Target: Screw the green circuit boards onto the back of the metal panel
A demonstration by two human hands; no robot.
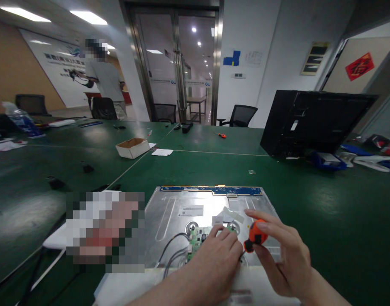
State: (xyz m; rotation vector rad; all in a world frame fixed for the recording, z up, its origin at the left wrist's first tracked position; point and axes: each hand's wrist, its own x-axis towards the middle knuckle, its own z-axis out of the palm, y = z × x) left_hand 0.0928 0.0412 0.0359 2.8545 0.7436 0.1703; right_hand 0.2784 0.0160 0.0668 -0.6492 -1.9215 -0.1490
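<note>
A metal display panel (pixel 165 212) lies back side up in front of me, with a blue circuit strip (pixel 195 189) along its far edge. My right hand (pixel 284 250) grips an orange and black screwdriver (pixel 258 233) by its handle between thumb and fingers. The screwdriver tilts down to the left, and its shaft runs behind my left hand. My left hand (pixel 219 257) rests over a green circuit board (pixel 196 242), fingers curled down. Whatever sits under those fingers is hidden. Dark cables (pixel 172 244) run from the board's left side.
A black monitor casing (pixel 312 121) stands at the right rear. Farther back on the green table (pixel 210 165) are a white open box (pixel 133 148), a paper sheet (pixel 162 152) and another screwdriver (pixel 221 135). A person (pixel 105 80) stands at the far left.
</note>
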